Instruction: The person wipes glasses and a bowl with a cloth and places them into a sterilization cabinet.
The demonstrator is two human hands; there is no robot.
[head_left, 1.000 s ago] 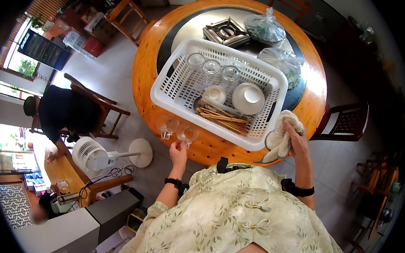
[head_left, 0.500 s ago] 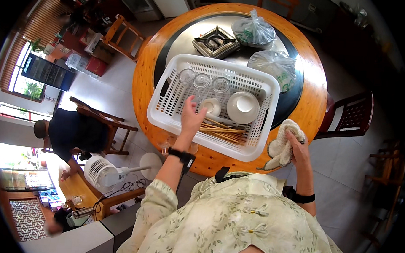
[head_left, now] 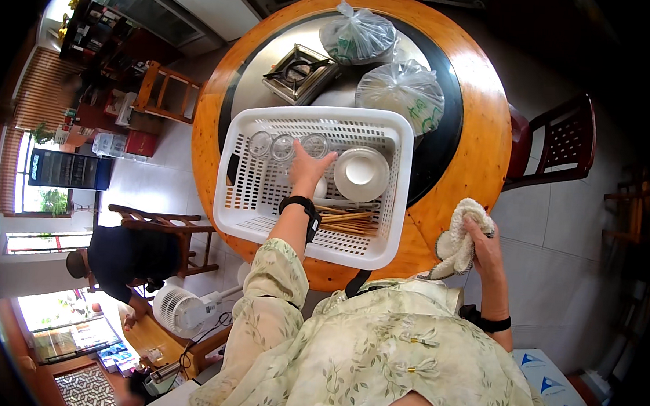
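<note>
My left hand (head_left: 310, 170) reaches into a white plastic basket (head_left: 239, 228), thumb and fingers apart, beside the row of clear drinking glasses (head_left: 260, 144). Its fingertips are at the middle and right glasses; contact cannot be made out. Under the hand, a small white cup (head_left: 321, 187) is partly hidden. To the right sits a stack of white dishes (head_left: 371, 187) with a smaller piece on top. Wooden chopsticks (head_left: 350, 221) lie at the basket's near side. My right hand (head_left: 484, 243) grips a bunched, cream-coloured cloth (head_left: 455, 243) beside the table's near right edge.
The basket stands on a round wooden table (head_left: 484, 116) with a dark-rimmed metal centre. Behind it are a portable gas stove (head_left: 300, 73) and two plastic-bagged bundles (head_left: 400, 97). A dark red chair (head_left: 559, 145) stands right; a seated person (head_left: 127, 259) and a white fan (head_left: 180, 311) are left.
My left hand has moved farther into the basket, from beside the small cup to the glasses. The right hand still holds the cloth. The whole view has shifted.
</note>
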